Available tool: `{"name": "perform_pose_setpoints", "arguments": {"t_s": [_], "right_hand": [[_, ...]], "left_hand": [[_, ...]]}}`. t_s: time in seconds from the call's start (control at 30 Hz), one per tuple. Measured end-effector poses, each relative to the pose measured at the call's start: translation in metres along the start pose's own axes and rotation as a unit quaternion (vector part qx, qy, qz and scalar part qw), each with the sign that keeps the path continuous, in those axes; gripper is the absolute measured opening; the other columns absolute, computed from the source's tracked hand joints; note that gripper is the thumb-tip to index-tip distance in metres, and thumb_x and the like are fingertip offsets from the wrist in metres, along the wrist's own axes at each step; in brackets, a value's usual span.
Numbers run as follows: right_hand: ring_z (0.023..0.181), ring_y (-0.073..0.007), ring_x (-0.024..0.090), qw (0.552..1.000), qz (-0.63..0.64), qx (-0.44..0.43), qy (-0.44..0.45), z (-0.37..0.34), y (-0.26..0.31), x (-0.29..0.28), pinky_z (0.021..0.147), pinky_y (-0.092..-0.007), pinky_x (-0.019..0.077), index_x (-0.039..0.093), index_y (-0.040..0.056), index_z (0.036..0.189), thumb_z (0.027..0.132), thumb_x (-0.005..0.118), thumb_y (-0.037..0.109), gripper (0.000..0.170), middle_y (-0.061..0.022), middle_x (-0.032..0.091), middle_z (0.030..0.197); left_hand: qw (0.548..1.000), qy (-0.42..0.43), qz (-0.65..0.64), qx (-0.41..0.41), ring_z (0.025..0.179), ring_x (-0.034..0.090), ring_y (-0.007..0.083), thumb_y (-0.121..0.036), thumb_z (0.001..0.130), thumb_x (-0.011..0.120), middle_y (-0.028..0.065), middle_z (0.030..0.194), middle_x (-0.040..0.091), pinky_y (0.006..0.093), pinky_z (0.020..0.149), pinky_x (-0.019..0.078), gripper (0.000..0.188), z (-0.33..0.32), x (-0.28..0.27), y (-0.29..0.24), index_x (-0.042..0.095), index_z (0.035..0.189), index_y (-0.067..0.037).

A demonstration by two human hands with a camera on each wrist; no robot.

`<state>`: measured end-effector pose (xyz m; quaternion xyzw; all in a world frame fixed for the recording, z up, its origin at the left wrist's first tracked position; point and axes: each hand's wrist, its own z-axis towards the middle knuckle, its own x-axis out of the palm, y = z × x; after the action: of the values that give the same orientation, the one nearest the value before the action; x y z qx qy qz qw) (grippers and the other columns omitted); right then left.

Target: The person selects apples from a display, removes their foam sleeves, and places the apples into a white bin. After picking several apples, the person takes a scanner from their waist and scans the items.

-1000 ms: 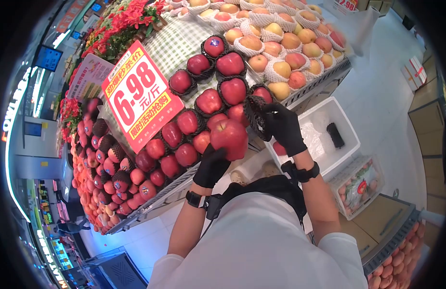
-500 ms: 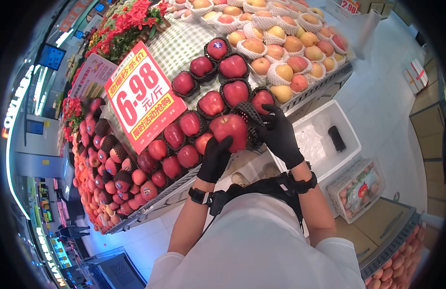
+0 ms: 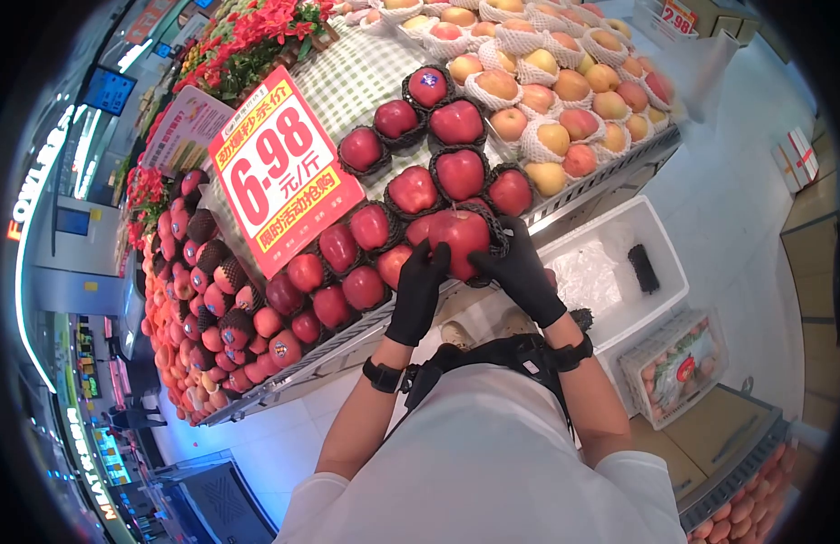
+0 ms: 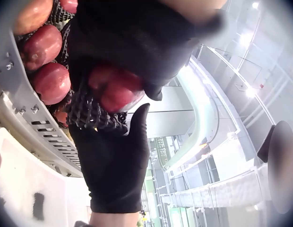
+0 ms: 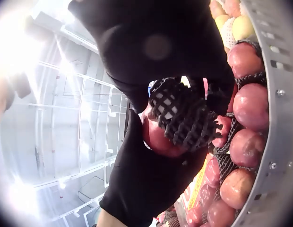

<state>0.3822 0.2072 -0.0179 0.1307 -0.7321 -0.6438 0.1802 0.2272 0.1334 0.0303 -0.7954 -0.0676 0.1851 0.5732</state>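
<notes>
Left hand [image 3: 416,297], gloved, curled round 1 red apple [image 3: 460,239]; right hand [image 3: 529,279], gloved, gripping the same apple and a black foam net [image 5: 186,116] partly covering it. The apple lies between the 2 hands, near the rack edge [image 3: 347,334]. Outward: netted red apples [image 3: 412,189], then a price sign [image 3: 297,204] reading 6.98.

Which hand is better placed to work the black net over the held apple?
Right, I'd say: the right hand holds the net against the apple, while the left hand grips its opposite side and could steady it.
</notes>
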Motion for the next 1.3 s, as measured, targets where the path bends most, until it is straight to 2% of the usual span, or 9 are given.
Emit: {"name": "perform_pose_setpoints", "arguments": {"t_s": [0.2,0.3,0.4,0.6,0.7,0.8,0.9,1.1,1.3], "right_hand": [[0.118,-0.0184,0.051,0.986,0.135,-0.041,0.092,0.000,0.013,-0.010,0.097,-0.0320,0.0449,0.040,0.0013,0.137,0.081,0.074,0.027,0.071,-0.0108,0.052,0.130],[0.119,-0.0176,0.050,0.980,0.169,-0.035,0.102,-0.002,0.009,-0.011,0.097,-0.0320,0.0448,0.040,0.0022,0.138,0.081,0.073,0.026,0.070,-0.0097,0.052,0.131],[0.118,-0.0170,0.051,0.978,0.183,-0.047,0.083,-0.001,0.006,-0.013,0.097,-0.0321,0.0446,0.041,0.0028,0.138,0.081,0.073,0.024,0.068,-0.0089,0.052,0.130],[0.118,-0.0174,0.051,0.980,0.184,-0.032,0.066,-0.003,0.004,-0.019,0.098,-0.0322,0.0443,0.044,0.0045,0.135,0.077,0.075,0.020,0.068,-0.0085,0.053,0.128],[0.117,-0.0184,0.051,0.990,0.117,-0.057,0.053,-0.001,0.005,-0.021,0.098,-0.0331,0.0444,0.044,0.0052,0.135,0.074,0.078,0.019,0.072,-0.0087,0.054,0.127],[0.117,-0.0197,0.052,0.994,0.068,-0.076,0.047,-0.002,0.001,-0.019,0.098,-0.0345,0.0447,0.044,0.0055,0.135,0.069,0.081,0.019,0.077,-0.0095,0.054,0.126],[0.117,-0.0211,0.052,0.996,0.042,-0.078,0.033,-0.004,0.005,-0.019,0.099,-0.0357,0.0447,0.044,0.0057,0.135,0.066,0.084,0.020,0.081,-0.0106,0.054,0.127],[0.118,-0.0220,0.052,0.996,0.000,-0.080,0.037,-0.006,0.012,-0.010,0.100,-0.0359,0.0439,0.042,0.0050,0.135,0.061,0.085,0.019,0.087,-0.0115,0.054,0.127],[0.119,-0.0212,0.050,0.995,0.036,-0.076,0.044,-0.010,0.018,-0.006,0.103,-0.0356,0.0410,0.043,0.0035,0.134,0.060,0.083,0.013,0.085,-0.0106,0.053,0.128]], "left_hand": [[0.998,-0.025,0.004,0.059,0.081,0.056,0.0081,-0.014,0.088,0.066,0.0027,0.080,0.061,0.0245,0.070,0.0454,0.040,-0.007,0.007,-0.013,0.055,0.124,0.000],[0.986,-0.061,0.105,0.110,0.081,0.056,0.0074,-0.008,0.085,0.066,0.0035,0.085,0.062,0.0236,0.070,0.0466,0.041,-0.009,0.014,-0.015,0.056,0.125,-0.002],[0.985,-0.095,-0.021,0.144,0.083,0.057,0.0106,-0.014,0.083,0.067,0.0059,0.098,0.065,0.0255,0.077,0.0478,0.037,-0.006,0.016,-0.004,0.063,0.118,-0.004],[0.957,-0.126,0.108,0.239,0.079,0.058,0.0115,0.000,0.081,0.064,0.0066,0.105,0.064,0.0264,0.074,0.0493,0.029,-0.013,0.020,-0.008,0.066,0.111,-0.003],[0.939,-0.122,0.208,0.247,0.087,0.057,0.0107,0.003,0.083,0.062,0.0065,0.111,0.061,0.0248,0.079,0.0485,0.034,-0.018,0.020,-0.012,0.063,0.115,-0.006],[0.965,-0.065,0.072,0.242,0.096,0.058,0.0118,0.002,0.084,0.062,0.0060,0.116,0.059,0.0249,0.081,0.0483,0.038,-0.012,0.019,-0.009,0.058,0.121,-0.005],[0.983,-0.076,-0.086,0.146,0.105,0.056,0.0141,-0.003,0.087,0.063,0.0068,0.120,0.057,0.0272,0.088,0.0463,0.042,-0.006,0.016,-0.011,0.053,0.128,-0.004],[0.985,0.029,-0.091,0.143,0.108,0.055,0.0161,-0.023,0.097,0.052,0.0091,0.118,0.059,0.0279,0.098,0.0401,0.036,0.007,0.013,-0.022,0.054,0.125,0.000],[0.986,-0.032,-0.014,0.163,0.105,0.055,0.0122,-0.023,0.098,0.049,0.0073,0.107,0.063,0.0265,0.094,0.0406,0.033,0.010,0.016,-0.013,0.060,0.115,0.002]]}}
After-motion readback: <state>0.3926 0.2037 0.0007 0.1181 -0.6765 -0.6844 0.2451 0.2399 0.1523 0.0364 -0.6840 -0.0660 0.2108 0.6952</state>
